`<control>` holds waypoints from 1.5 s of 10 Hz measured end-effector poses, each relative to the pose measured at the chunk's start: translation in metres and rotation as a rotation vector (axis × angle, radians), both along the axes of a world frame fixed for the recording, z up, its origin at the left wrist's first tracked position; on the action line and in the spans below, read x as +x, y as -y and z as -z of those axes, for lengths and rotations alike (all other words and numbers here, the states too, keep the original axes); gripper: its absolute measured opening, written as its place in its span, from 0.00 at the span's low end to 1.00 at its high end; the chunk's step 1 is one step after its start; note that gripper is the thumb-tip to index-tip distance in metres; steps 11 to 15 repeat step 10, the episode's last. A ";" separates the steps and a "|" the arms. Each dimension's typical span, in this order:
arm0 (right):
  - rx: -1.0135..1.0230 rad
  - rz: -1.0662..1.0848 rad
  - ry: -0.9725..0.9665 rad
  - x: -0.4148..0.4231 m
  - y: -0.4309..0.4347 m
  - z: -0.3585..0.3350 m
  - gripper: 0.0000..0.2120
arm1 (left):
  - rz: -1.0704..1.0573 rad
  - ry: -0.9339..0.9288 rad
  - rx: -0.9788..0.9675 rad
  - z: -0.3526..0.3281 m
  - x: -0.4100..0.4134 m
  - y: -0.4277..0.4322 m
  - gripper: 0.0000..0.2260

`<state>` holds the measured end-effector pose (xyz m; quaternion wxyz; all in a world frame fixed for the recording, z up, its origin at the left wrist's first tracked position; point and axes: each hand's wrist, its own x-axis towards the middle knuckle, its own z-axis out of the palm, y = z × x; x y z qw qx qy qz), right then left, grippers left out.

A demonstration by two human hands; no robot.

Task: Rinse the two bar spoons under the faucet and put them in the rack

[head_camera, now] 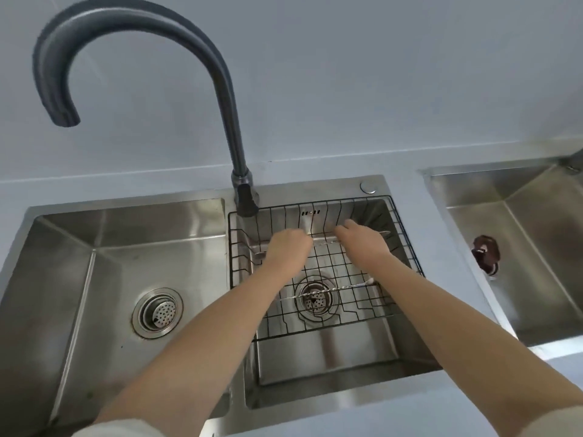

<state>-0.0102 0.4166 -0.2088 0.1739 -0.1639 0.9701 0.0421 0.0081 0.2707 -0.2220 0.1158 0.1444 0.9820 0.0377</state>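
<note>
A: What do the fingers do?

B: Both hands are low over the black wire rack (400, 247) in the right basin. The left hand (288, 247) is curled, knuckles up, and its fingers seem to close on one end of a bar spoon (325, 243). The thin twisted stem of this spoon runs across to the right hand (362, 239), and a metal tip (385, 232) shows just beyond that hand. The right fingers point down to the stem, but I cannot tell if they grip it or only touch it.

A: And the second bar spoon (334, 291)?

B: It lies flat on the rack floor, nearer to the person, over the drain (315, 299) of the right basin. Neither hand touches it.

A: Where is the rack exactly?

B: It sits inside the right basin, at the far end, its rim along the sink edge (315, 187).

A: And the faucet (132, 36)?

B: Its base stands between the two basins, and the dark spout curves high to the left, over the left basin (63, 263). I see no water coming from it. A separate sink (520, 216) is set in the bench on the right.
</note>
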 end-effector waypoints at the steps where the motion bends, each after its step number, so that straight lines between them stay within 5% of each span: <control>1: 0.033 0.001 0.049 -0.007 -0.008 0.021 0.20 | 0.025 0.059 -0.034 0.015 -0.009 -0.012 0.13; 6: 0.048 -0.072 0.205 -0.026 -0.003 0.080 0.20 | -0.039 0.293 -0.107 0.070 -0.021 -0.015 0.12; 15: -0.007 0.036 0.150 -0.013 -0.008 0.080 0.20 | -0.064 0.176 -0.073 0.068 -0.009 0.002 0.14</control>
